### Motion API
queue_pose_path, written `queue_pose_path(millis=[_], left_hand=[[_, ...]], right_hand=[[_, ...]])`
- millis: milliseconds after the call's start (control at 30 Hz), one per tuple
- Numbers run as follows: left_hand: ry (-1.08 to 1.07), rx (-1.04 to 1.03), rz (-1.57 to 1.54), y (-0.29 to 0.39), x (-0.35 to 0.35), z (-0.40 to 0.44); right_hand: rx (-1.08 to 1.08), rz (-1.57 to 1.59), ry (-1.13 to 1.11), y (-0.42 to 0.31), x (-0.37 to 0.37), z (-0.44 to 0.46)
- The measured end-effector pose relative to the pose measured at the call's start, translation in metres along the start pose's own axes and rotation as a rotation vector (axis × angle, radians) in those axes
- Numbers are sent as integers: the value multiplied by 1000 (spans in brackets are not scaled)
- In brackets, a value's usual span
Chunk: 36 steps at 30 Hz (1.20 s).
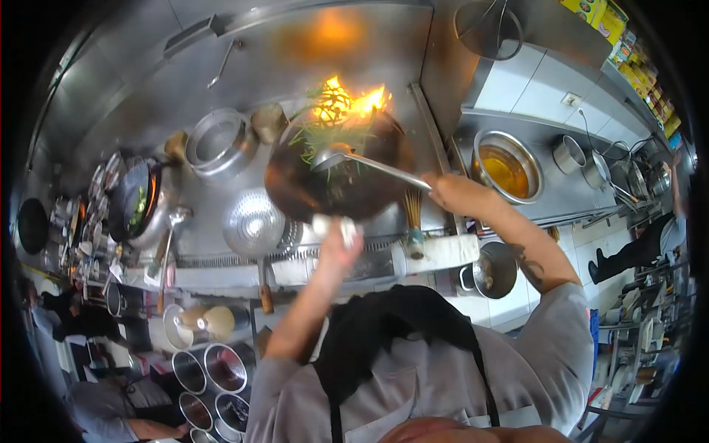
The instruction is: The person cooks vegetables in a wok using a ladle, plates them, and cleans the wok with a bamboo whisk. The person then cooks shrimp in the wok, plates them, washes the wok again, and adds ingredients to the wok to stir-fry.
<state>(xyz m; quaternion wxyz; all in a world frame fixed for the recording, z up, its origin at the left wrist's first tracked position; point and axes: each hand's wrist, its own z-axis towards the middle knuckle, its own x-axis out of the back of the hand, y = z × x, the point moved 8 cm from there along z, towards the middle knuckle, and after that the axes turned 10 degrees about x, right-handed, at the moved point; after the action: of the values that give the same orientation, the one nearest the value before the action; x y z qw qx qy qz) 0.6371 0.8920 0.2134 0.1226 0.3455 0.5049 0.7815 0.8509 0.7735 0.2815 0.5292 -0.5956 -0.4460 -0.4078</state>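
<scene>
In the middle of the head view, a large dark wok is tilted over the stove. Long green stalk-like vegetables rise at its far side, with bright flames flaring among them. My left hand, blurred, is closed on a white cloth at the wok's near rim. Any wok handle under the cloth is hidden. My right hand grips the long handle of a metal ladle. The ladle's bowl is over the wok, against the vegetables.
To the left stand a perforated strainer, stacked metal pots and another wok with greens. A bamboo brush lies near the stove edge. At right is a bowl of amber liquid. Other people work at far left and right.
</scene>
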Motion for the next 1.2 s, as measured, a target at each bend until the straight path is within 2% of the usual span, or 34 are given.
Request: queue_pose_path(millis=[33, 67, 133, 167, 233, 267, 300, 367, 400, 433, 500, 600, 667, 733, 833, 933, 1033, 1133, 1167, 1200], left_hand=[[-75, 44, -203, -26, -8, 26], [-94, 58, -278, -24, -5, 33], [-73, 1193, -1663, -103, -62, 9], [-127, 1162, -1638, -80, -57, 8], [-159, 947, -1259, -88, -40, 23], [-167, 938, -1291, -107, -50, 28], [-176, 930, -1324, -126, -60, 33], [-220, 910, -1463, -160, -85, 17], [-259, 882, -1573, -168, -97, 4], [-250, 1065, -1597, -187, -114, -38], [-215, 1192, -1652, -186, -117, -31], [-51, 1147, -1802, -140, -80, 10], [-121, 903, -1370, -171, -73, 59], [-73, 1019, -1427, -194, -80, 80], [-22, 1213, -1367, -210, -91, 80], [-273, 1183, -1525, -229, -107, 93], [-261, 1253, -1417, -232, -100, 90], [-111, 1253, -1459, -214, -85, 78], [-88, 1142, -1527, -211, -88, 78], [-83, 1079, -1456, -206, -94, 61]], right_hand=[[17, 55, -28, -2, -1, -5], [-98, 195, -118, -1, -5, -13], [-43, 239, -238, -12, 4, -29], [-9, 278, -297, -11, 0, -36], [126, 186, -156, 13, -22, -12], [185, 136, -77, 21, -29, -4], [116, 224, 59, 19, -28, 10], [30, 175, 222, 56, -89, 28], [-49, 169, 244, 61, -88, 31], [-127, 165, 266, 65, -86, 33], [-358, 220, 189, 33, -40, 19], [-156, 46, 4, 10, -17, 4], [-88, -127, 71, 5, 1, 8], [-46, -174, 158, 15, 7, 25], [-177, -269, 145, 31, -14, 80], [-182, -132, 170, 43, -69, 118], [-130, -20, 89, 29, -80, 82], [-60, -69, -43, -9, -20, 33], [-89, -119, -40, -3, -27, 32], [-123, -173, -32, 10, -33, 33]])
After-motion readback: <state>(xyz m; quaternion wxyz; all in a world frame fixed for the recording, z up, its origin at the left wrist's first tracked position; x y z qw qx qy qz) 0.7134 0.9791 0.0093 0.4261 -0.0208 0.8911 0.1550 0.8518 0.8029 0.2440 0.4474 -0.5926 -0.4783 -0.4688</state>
